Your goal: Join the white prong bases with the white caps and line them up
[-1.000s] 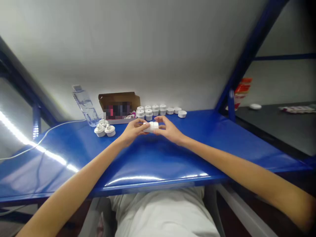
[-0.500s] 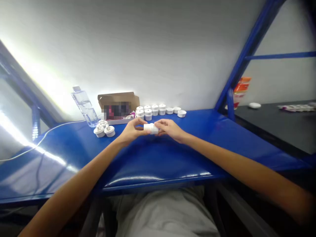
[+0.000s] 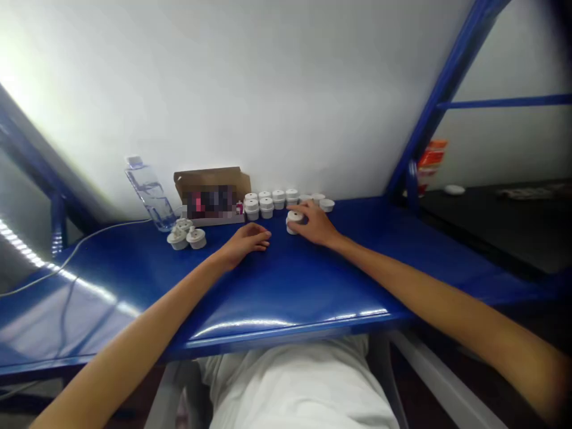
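My right hand (image 3: 316, 224) grips a white round plastic fitting (image 3: 294, 221) with a small dark hole in its top. The fitting is upright, at the table surface just in front of the back row. To the left, my left hand (image 3: 246, 243) is loosely curled over the table with nothing visible in it. Similar white fittings (image 3: 266, 207) stand in a cluster along the back. Partly behind my right hand are a few shallow white cups (image 3: 327, 205). On the left sit several white round pieces (image 3: 196, 238) with parts sticking up from them.
Behind the left pieces stands an open cardboard box (image 3: 210, 177) with blurred contents. A clear bottle (image 3: 151, 193) leans beside it, and a white cable (image 3: 96, 232) runs left across the blue table (image 3: 286, 286). Blue frame posts (image 3: 429, 119) rise on both sides.
The white fitting was held between both hands; now only my right hand has it, farther back and to the right. My left hand has let go and moved slightly apart.
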`<control>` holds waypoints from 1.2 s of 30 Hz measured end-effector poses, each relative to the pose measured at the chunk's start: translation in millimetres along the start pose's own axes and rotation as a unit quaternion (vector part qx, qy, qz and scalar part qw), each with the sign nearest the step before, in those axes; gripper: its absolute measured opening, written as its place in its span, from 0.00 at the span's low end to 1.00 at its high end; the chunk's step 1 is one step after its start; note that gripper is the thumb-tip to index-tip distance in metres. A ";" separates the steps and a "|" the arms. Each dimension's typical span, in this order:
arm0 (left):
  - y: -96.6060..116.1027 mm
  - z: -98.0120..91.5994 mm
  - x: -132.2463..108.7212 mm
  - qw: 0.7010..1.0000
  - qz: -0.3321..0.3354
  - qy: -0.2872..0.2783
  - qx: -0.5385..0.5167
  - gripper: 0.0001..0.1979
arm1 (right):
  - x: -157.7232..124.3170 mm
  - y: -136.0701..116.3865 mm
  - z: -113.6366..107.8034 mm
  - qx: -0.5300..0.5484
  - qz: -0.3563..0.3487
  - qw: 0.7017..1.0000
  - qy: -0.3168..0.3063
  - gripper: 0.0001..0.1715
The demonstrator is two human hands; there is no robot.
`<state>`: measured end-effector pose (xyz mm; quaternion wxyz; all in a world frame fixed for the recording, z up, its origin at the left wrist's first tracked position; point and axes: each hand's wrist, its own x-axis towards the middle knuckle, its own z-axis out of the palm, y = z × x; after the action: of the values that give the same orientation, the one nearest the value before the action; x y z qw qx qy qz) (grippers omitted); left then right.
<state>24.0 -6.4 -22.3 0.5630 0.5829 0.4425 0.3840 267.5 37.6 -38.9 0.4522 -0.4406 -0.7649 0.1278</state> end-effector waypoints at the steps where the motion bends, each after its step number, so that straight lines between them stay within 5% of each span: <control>1: -0.4 -1.4 0.4 1.000 0.002 -0.008 0.011 0.20 | 2.4 8.4 -1.3 0.002 0.008 1.000 0.013 0.27; 4: 0.3 -3.5 0.5 0.998 0.015 -0.032 0.055 0.19 | 7.0 28.5 -2.3 0.035 0.038 0.998 0.037 0.30; 9: 3.2 0.4 -1.9 0.993 0.034 -0.044 0.106 0.17 | 6.6 33.3 -1.4 -0.038 0.003 0.999 0.007 0.19; 18: 3.2 0.7 -2.6 0.984 0.059 -0.065 0.158 0.15 | -0.8 15.1 6.1 -0.166 -0.055 0.976 -0.132 0.29; 27: 3.6 -0.2 -3.3 0.969 0.081 -0.073 0.222 0.13 | 7.8 20.6 20.0 -0.204 -0.004 0.961 -0.189 0.37; 33: 3.2 -1.4 -1.7 0.958 0.098 -0.070 0.261 0.13 | 18.5 36.9 15.5 -0.179 -0.030 0.970 -0.158 0.32; 36: 2.8 -2.2 -1.0 0.953 0.107 -0.074 0.274 0.13 | 24.2 50.0 8.4 -0.177 0.009 0.980 -0.091 0.39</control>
<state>21.9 -6.6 -19.4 0.3683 0.7853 0.4232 0.2621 283.7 87.4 -59.3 0.2940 -0.5071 -0.8095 0.0339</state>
